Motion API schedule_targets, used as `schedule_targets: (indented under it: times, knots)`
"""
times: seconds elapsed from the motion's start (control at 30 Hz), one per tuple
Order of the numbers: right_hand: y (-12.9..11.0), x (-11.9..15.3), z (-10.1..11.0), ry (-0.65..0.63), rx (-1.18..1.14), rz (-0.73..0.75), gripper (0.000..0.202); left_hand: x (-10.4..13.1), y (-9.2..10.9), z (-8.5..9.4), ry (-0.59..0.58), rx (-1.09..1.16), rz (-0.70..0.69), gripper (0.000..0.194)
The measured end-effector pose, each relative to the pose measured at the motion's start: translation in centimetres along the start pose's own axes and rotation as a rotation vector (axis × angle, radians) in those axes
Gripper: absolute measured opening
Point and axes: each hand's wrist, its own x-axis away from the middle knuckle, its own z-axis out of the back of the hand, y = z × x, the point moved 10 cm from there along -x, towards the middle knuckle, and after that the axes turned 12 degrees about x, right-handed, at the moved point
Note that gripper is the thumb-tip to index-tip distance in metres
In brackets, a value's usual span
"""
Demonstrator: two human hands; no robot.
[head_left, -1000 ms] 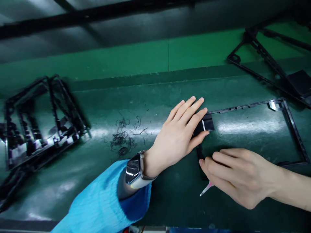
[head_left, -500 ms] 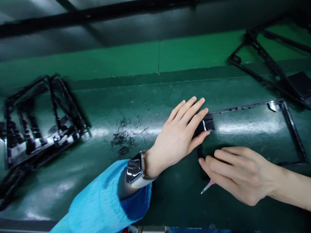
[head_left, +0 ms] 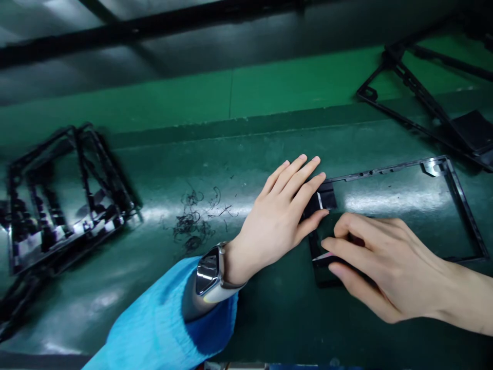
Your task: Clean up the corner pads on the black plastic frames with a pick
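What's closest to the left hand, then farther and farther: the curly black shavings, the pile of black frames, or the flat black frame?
1. Flat black plastic frame: under the left hand fingertips, on its right.
2. Curly black plastic shavings: on the green table, just left.
3. Pile of black plastic frames: far left.

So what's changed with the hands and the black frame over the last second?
The right hand has slid up the frame's left edge and turned its pink-tipped blade from pointing down and out to lying across the black frame. The left hand stays pressed flat on the frame's corner; the shavings are unmoved.
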Motion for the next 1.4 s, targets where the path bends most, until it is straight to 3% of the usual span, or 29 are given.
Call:
schedule_targets:
  times: [0.33,0.6,1.03,1.2,1.4]
  knots:
    - [-0.73,0.56,-0.48,0.072,0.205,0.024,0.036,-0.05,-0.04,0.2,-0.029,0.001,0.024,0.05]
    - [-0.9,0.31,0.26,0.112,0.181,0.024,0.04,-0.07,0.0,0.23,-0.038,0.007,0.024,0.052]
    - [-0.68,0.44,-0.23,0.08,0.14,0.026,0.038,-0.06,0.0,0.27,-0.04,0.004,0.025,0.051]
    - [-0.92,0.58,-0.63,0.032,0.101,0.064,0.031,-0.04,0.04,0.29,-0.033,-0.009,0.021,0.05]
    - [-0.01,0.76,-0.49,0.079,0.097,0.001,0.026,-0.02,-0.04,0.26,-0.025,0.01,0.021,0.051]
